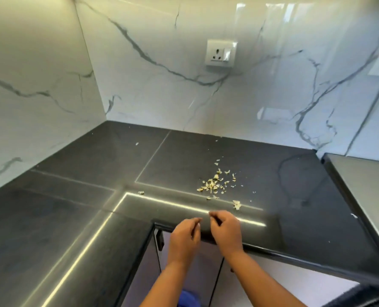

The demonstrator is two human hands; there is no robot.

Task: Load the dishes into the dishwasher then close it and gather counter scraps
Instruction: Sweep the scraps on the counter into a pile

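both hands hang over the front edge of the dark bench (77, 165), at the inner corner of its l-shape. the left hand (185, 238) has its fingers (196, 221) loosely curled with the tips drawn toward each other; whether they pinch a scrap i cannot tell, nothing shows between them. the right hand (226, 231) sits just beside it, apart from it, its fingers (215, 216) also curled in, forefinger and thumb close at the tip; again no scrap is plainly seen in them. neither hand touches the pile.

the scraps (215, 185) lie on the bench beyond the hands, a loose scatter of pale yellowish flakes, thickest in the middle and thinning toward the wall. one larger flake (236, 204) lies near the right hand, between it and the pile. a single bit (141, 192) lies to the left of the pile, by a bright strip of reflected light (162, 201) that runs along the bench. a tiny speck (136, 143) lies further back, and a white chip (354, 216) sits by the right edge.

the wall (162, 96) is glossy white marble with grey veins and bears a white socket (221, 53). below the bench edge, cabinet doors (201, 275) with a dark handle (160, 240) show between the forearms. a grey surface (365, 180) adjoins the bench on the right.
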